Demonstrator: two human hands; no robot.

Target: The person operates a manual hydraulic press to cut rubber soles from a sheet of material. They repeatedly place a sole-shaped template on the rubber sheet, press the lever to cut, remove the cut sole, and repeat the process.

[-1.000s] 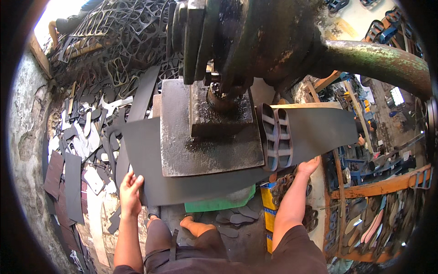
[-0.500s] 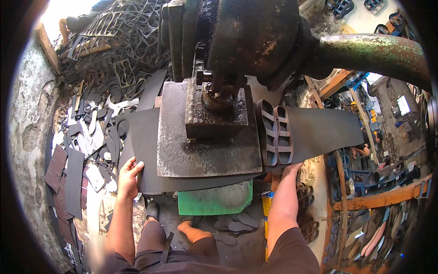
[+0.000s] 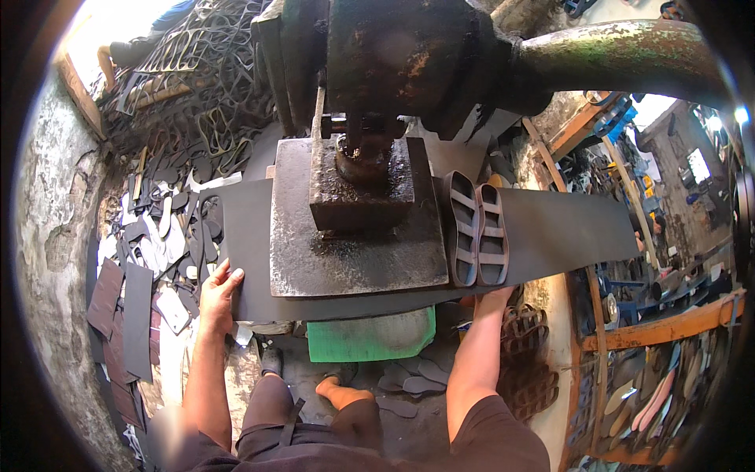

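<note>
A long dark grey sheet (image 3: 562, 232) runs crosswise under the square metal plate (image 3: 362, 271) of a heavy press. My left hand (image 3: 218, 297) grips the sheet's left end, its thumb uppermost. At the front edge, below two sandal-shaped cutting dies, my right hand (image 3: 493, 297) is closed on the sheet; most of its fingers are hidden. The dies (image 3: 477, 228) lie side by side on the sheet, just right of the press plate, with thin crossbars inside their outlines. A green block (image 3: 372, 338) shows below the sheet's front edge.
Dark and white offcuts (image 3: 161, 244) are heaped at the left. Behind them rises a pile of cut-out sheet webbing (image 3: 200, 59). The thick press arm (image 3: 621, 59) reaches across the upper right. Sole pieces (image 3: 425, 384) lie on the floor; a rack (image 3: 668, 326) stands at the right.
The view has shifted slightly, so the press top appears further up and left. The sheet's right end shows a little further right. Both hands keep their hold on it.
</note>
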